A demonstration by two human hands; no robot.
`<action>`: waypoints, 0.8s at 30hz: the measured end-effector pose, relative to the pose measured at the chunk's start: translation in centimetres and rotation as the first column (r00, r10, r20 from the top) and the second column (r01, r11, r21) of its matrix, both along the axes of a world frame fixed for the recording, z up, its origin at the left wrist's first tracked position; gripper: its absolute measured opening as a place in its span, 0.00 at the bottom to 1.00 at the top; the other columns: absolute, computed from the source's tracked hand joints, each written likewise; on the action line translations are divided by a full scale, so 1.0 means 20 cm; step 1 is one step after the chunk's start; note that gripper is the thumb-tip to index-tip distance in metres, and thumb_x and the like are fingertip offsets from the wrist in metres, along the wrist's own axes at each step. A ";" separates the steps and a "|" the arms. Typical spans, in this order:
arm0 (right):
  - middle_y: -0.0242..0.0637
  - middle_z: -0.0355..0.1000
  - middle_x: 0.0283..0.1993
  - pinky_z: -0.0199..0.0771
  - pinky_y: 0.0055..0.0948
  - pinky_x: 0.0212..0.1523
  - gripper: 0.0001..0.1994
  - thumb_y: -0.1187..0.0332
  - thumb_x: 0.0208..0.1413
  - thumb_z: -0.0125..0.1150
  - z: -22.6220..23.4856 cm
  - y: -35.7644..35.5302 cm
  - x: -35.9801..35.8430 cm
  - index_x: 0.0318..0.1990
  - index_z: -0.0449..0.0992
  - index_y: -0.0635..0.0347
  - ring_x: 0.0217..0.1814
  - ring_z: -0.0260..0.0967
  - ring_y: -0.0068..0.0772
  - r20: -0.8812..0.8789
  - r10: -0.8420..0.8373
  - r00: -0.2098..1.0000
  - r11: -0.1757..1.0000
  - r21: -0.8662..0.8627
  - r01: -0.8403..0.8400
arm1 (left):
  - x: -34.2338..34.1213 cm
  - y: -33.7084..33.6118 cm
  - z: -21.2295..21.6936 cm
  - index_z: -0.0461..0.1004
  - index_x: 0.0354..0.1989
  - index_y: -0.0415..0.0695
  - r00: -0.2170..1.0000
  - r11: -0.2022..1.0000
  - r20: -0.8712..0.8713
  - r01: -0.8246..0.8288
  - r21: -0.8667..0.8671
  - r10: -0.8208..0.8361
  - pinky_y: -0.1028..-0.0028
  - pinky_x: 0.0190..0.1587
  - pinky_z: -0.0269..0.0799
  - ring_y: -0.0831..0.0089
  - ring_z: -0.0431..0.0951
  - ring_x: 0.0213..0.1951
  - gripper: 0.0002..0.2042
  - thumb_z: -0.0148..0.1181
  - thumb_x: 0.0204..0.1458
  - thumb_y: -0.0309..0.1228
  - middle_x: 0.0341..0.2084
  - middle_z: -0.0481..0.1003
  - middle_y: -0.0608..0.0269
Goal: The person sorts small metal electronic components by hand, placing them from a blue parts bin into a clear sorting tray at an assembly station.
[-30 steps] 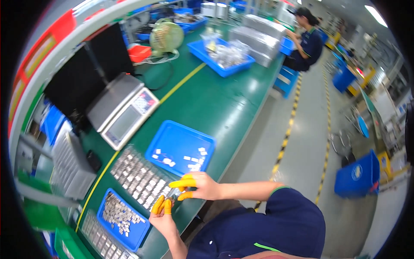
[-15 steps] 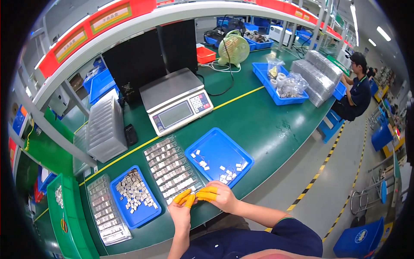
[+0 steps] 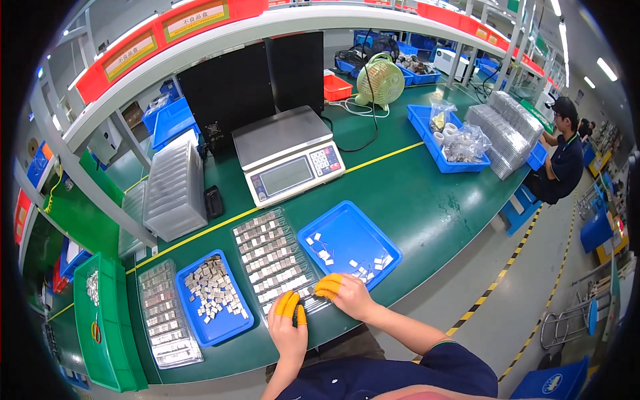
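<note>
Your left hand (image 3: 289, 331) and right hand (image 3: 348, 295) cover the near edge of the clear parts tray (image 3: 275, 261), so whatever your fingertips pinch is too small to tell. Your forearms get cut off at the bottom edge.

A grey weighing scale (image 3: 288, 160) stands in the middle of the green bench (image 3: 427, 200). On its slanted front is a pale, wide screen (image 3: 285, 177) beside a pad of small buttons. Behind the scale stand two flat black screens (image 3: 257, 83), both dark. On the red rail above hang two long label signs (image 3: 130, 55), yellow-edged with pale middles. At the far right, clear plastic bags (image 3: 460, 143) lie in a blue tray (image 3: 427, 130), holding small parts.
</note>
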State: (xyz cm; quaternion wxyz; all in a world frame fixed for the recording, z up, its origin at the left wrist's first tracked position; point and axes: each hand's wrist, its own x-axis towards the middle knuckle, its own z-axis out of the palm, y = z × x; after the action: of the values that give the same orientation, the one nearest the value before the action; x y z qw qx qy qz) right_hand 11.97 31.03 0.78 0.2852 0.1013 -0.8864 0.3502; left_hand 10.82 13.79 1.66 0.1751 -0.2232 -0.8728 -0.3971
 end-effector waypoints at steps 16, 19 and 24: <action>0.35 0.72 0.34 0.70 0.31 0.37 0.09 0.74 0.42 0.57 -0.05 0.08 -0.09 0.34 0.75 0.58 0.36 0.69 0.37 0.066 -0.137 0.988 0.991 0.011 0.136 | -0.02 0.02 0.00 0.64 0.49 0.36 0.999 0.977 0.018 0.043 -0.210 -0.040 0.59 0.60 0.50 0.53 0.59 0.57 0.19 0.53 0.46 0.22 0.52 0.63 0.50; 0.36 0.72 0.34 0.70 0.32 0.35 0.09 0.74 0.41 0.58 -0.08 0.06 -0.10 0.34 0.75 0.58 0.34 0.69 0.38 0.062 -0.195 0.979 0.980 -0.022 0.197 | 0.00 0.01 0.00 0.63 0.50 0.36 0.999 0.976 0.021 0.042 -0.215 -0.038 0.59 0.60 0.49 0.53 0.59 0.57 0.19 0.53 0.47 0.22 0.52 0.63 0.50; 0.34 0.72 0.33 0.69 0.31 0.34 0.09 0.74 0.40 0.58 -0.06 0.04 -0.08 0.33 0.76 0.57 0.33 0.69 0.37 0.011 -0.183 0.983 0.982 -0.038 0.184 | 0.04 -0.01 0.01 0.61 0.52 0.36 0.998 0.965 0.053 0.030 -0.260 -0.017 0.59 0.61 0.49 0.51 0.58 0.57 0.20 0.51 0.48 0.23 0.52 0.62 0.48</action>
State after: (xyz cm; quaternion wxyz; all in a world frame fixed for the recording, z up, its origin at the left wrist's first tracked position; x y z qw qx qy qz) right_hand 10.33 31.81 -0.45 0.3147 0.0123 -0.8862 0.3399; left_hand 11.69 13.53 1.81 0.1175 -0.2448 -0.9189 -0.2862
